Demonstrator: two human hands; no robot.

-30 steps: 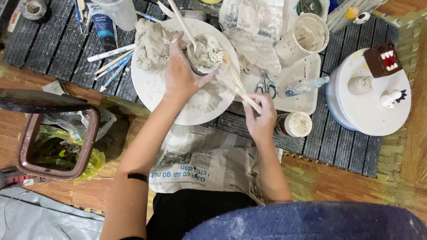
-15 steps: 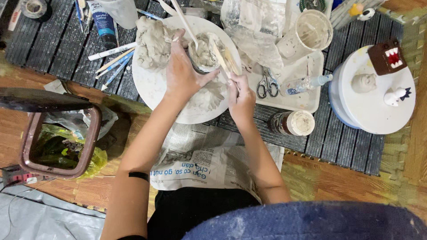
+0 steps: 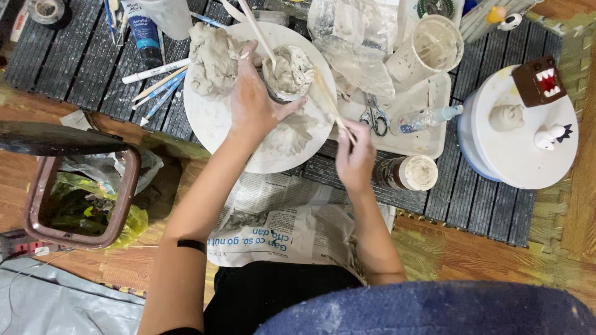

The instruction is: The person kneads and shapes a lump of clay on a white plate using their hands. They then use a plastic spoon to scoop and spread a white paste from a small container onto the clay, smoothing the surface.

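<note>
On my mat: one round white board, two clay lumps, one pair of scissors. One paint tube, one tape roll, three small figures, one bin.

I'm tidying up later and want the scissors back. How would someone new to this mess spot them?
Start at the big round white board where the left hand steadies a clay-filled cup. Just to its right lies a pale rectangular tray, and the scissors lie on its left end, by the right hand. They are the only metal tool there, with looped handles.
</note>
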